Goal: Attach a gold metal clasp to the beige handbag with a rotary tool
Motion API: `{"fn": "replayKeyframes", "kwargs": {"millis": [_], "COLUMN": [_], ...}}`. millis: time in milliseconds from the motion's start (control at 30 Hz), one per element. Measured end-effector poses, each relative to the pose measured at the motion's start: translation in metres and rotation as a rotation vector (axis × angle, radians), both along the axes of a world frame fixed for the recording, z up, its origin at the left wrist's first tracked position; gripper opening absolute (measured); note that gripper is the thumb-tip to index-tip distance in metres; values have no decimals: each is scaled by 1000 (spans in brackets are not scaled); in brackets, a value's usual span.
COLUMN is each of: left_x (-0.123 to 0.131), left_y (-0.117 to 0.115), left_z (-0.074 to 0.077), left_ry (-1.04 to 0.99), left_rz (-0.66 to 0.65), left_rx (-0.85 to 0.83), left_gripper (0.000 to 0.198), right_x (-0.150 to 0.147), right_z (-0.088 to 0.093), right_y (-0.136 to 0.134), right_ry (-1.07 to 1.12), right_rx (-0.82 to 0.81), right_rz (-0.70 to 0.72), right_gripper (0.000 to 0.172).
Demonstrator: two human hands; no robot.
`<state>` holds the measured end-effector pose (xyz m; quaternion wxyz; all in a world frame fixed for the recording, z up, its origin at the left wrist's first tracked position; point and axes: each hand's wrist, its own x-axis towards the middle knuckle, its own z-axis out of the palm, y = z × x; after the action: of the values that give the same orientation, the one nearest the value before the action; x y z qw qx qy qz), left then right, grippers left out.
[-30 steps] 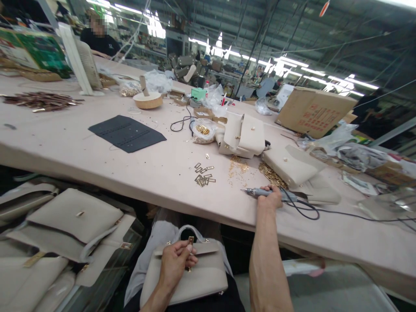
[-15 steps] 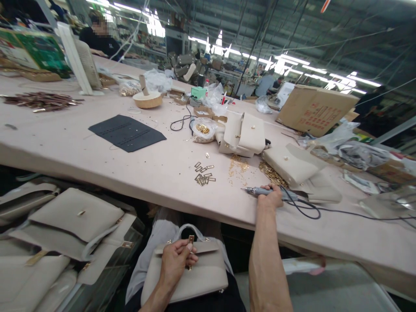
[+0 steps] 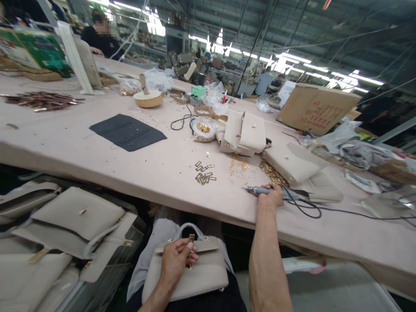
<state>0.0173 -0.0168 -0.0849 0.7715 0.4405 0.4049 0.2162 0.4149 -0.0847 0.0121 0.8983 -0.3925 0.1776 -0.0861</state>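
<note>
While the left hand [image 3: 175,260] pinches a gold metal clasp [image 3: 191,241] on the beige leather handbag [image 3: 191,271] in the lap, the right hand [image 3: 272,197] is closed round a grey corded electric screwdriver [image 3: 260,190] near the pale pink bench [image 3: 97,151] edge.

We are in a handbag factory's assembly hall. Our long pale worktable [image 3: 97,151] carries beige handbags [image 3: 243,132], loose gold fittings [image 3: 204,173] and a corded electric screwdriver [image 3: 260,190]; more bags [image 3: 74,216] pile up near left. Far off, rows of strip lights [image 3: 292,60], hanging cables, a cardboard box [image 3: 318,108] and other workers [image 3: 100,37] at benches.
</note>
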Motion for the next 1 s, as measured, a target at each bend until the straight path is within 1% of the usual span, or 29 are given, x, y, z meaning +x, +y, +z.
{"fn": "replayKeyframes", "kwargs": {"millis": [167, 333, 433, 700, 800, 900, 1000], "left_x": [0, 0, -1, -1, -2, -1, -1], "left_y": [-1, -1, 0, -1, -1, -2, -1], "left_z": [1, -3, -4, -2, -3, -5, -6], "left_ry": [-4, -2, -5, -2, -6, 0, 2], "left_rz": [6, -3, -1, 3, -4, 0, 2], "left_rx": [-10, 3, 5, 3, 14, 17, 15], "left_gripper": [52, 51, 49, 45, 43, 44, 47], "right_x": [-1, -3, -2, 6, 7, 6, 6], "right_z": [2, 2, 1, -4, -6, -5, -2], "right_y": [0, 1, 1, 0, 0, -1, -3], "right_ry": [3, -10, -13, -17, -18, -13, -11], "right_rx": [0, -2, -8, -25, -28, -16, 19], "right_rz": [4, 9, 7, 42, 35, 21, 48], "right_gripper": [26, 26, 27, 28, 29, 29, 28]}}
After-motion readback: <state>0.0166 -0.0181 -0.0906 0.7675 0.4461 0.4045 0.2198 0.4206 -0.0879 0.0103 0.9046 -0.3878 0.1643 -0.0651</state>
